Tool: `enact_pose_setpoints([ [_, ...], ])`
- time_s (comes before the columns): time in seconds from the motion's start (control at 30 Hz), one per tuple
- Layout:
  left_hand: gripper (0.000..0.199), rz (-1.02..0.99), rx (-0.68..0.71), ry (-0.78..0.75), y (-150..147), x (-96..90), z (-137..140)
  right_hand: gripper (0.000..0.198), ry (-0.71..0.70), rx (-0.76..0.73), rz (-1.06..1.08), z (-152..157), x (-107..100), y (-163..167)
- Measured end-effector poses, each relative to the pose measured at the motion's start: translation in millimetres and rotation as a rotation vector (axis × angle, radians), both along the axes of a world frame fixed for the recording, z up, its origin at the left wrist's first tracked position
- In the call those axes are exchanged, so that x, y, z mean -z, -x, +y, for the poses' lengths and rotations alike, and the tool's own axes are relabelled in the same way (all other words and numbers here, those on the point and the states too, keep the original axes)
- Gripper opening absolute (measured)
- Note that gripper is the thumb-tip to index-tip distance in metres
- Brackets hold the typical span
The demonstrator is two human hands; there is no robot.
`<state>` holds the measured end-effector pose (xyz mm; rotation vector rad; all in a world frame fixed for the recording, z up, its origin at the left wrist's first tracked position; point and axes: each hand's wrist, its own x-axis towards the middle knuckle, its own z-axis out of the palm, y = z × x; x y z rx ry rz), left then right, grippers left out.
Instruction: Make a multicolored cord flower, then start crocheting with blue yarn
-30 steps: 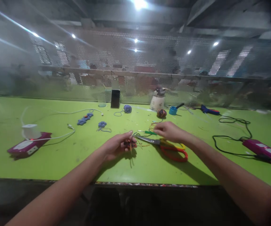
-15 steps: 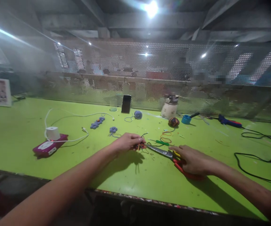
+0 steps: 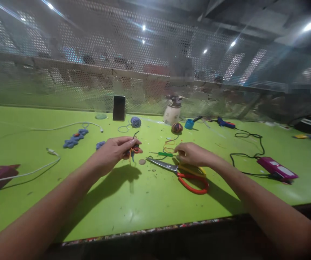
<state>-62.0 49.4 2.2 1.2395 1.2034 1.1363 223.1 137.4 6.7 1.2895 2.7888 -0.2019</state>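
Observation:
My left hand (image 3: 120, 147) is closed around a small crocheted piece of multicoloured yarn (image 3: 134, 150), with loose dark and orange ends hanging from it. Most of that piece is hidden by the fingers. My right hand (image 3: 190, 154) is low over the table, its fingers pinched at the right end of a crochet hook with a green handle (image 3: 165, 154). Scissors with red and yellow handles (image 3: 192, 186) lie beneath and in front of this hand, blades pointing left. A multicoloured yarn ball (image 3: 176, 128) sits behind, its strand trailing toward the hook.
Blue crocheted flowers (image 3: 75, 138) and a blue yarn ball (image 3: 135, 122) lie to the left and behind. A phone (image 3: 119, 108), a bottle (image 3: 172, 111) and a blue tape roll (image 3: 189, 124) stand along the back. On the right are a glue gun (image 3: 226, 123) and a purple power strip (image 3: 277, 169).
My right hand has let go of the scissors, which now lie on the table, and has moved to the crochet hook. My left hand has drawn the yarn piece away from the blades. The view has turned right.

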Motion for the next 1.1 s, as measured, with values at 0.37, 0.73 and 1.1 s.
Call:
enact_pose_setpoints([
  [0.37,0.035,0.139,0.084,0.106,1,10.7,-4,0.020,-0.184,-0.116,-0.086,14,24,38],
  [0.73,0.037,0.035,0.173,0.101,-1,9.4,-14,0.012,-0.077,-0.086,-0.013,13,30,44],
  [1.1,0.036,0.114,0.244,0.073,-5,4.2,-19,0.023,-0.068,-0.106,0.317,5,6,27],
])
